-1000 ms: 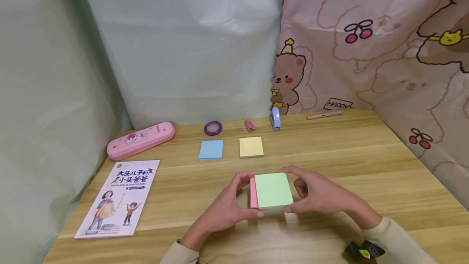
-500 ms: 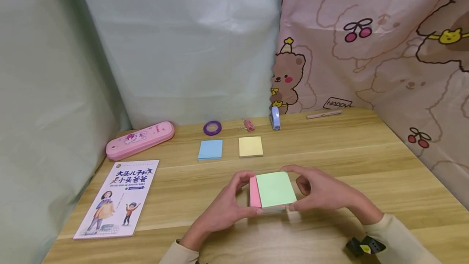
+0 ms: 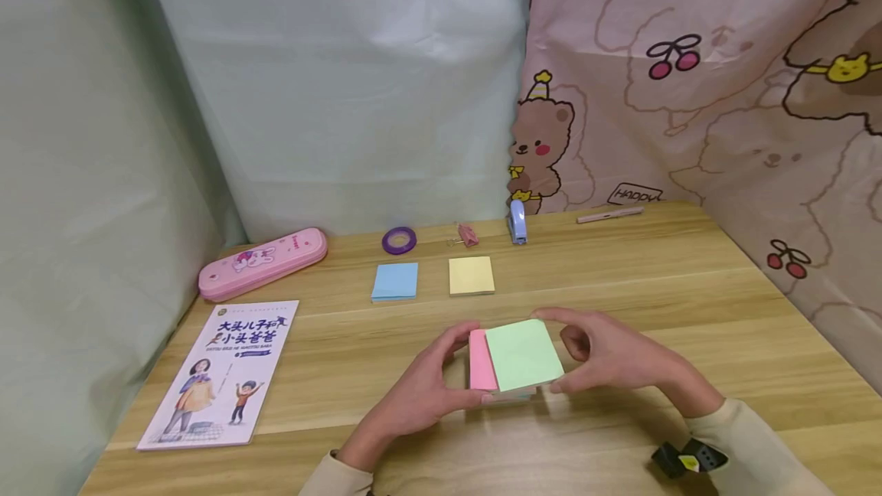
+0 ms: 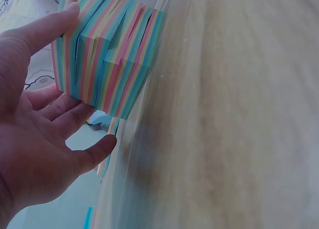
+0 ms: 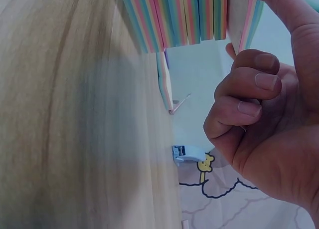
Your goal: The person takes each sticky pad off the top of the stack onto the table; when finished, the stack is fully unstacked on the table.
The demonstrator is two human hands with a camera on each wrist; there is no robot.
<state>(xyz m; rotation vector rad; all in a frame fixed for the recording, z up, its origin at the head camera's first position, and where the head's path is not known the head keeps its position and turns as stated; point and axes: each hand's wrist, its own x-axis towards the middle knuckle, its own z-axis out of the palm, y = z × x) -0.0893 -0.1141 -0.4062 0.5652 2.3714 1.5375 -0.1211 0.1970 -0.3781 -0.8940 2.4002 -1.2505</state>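
Observation:
My left hand grips a stack of sticky note pads by its left side, thumb on the near edge and a fingertip at the far edge. The stack's striped pink, yellow and blue edges fill the top of the left wrist view. Its topmost pad, a green sticky note pad, is pinched between the thumb and forefinger of my right hand. That pad sits askew to the right, so a pink top face shows beside it. In the right wrist view, the other fingers of this hand are curled in.
Behind the stack lie a blue sticky pad and a yellow sticky pad. Purple tape, a pink binder clip, a stapler and a pen line the back. A pencil case and booklet lie left.
The green pad has slid right and turned a little with my right hand, uncovering more of the pink face. My left hand has stayed nearly in place on the stack.

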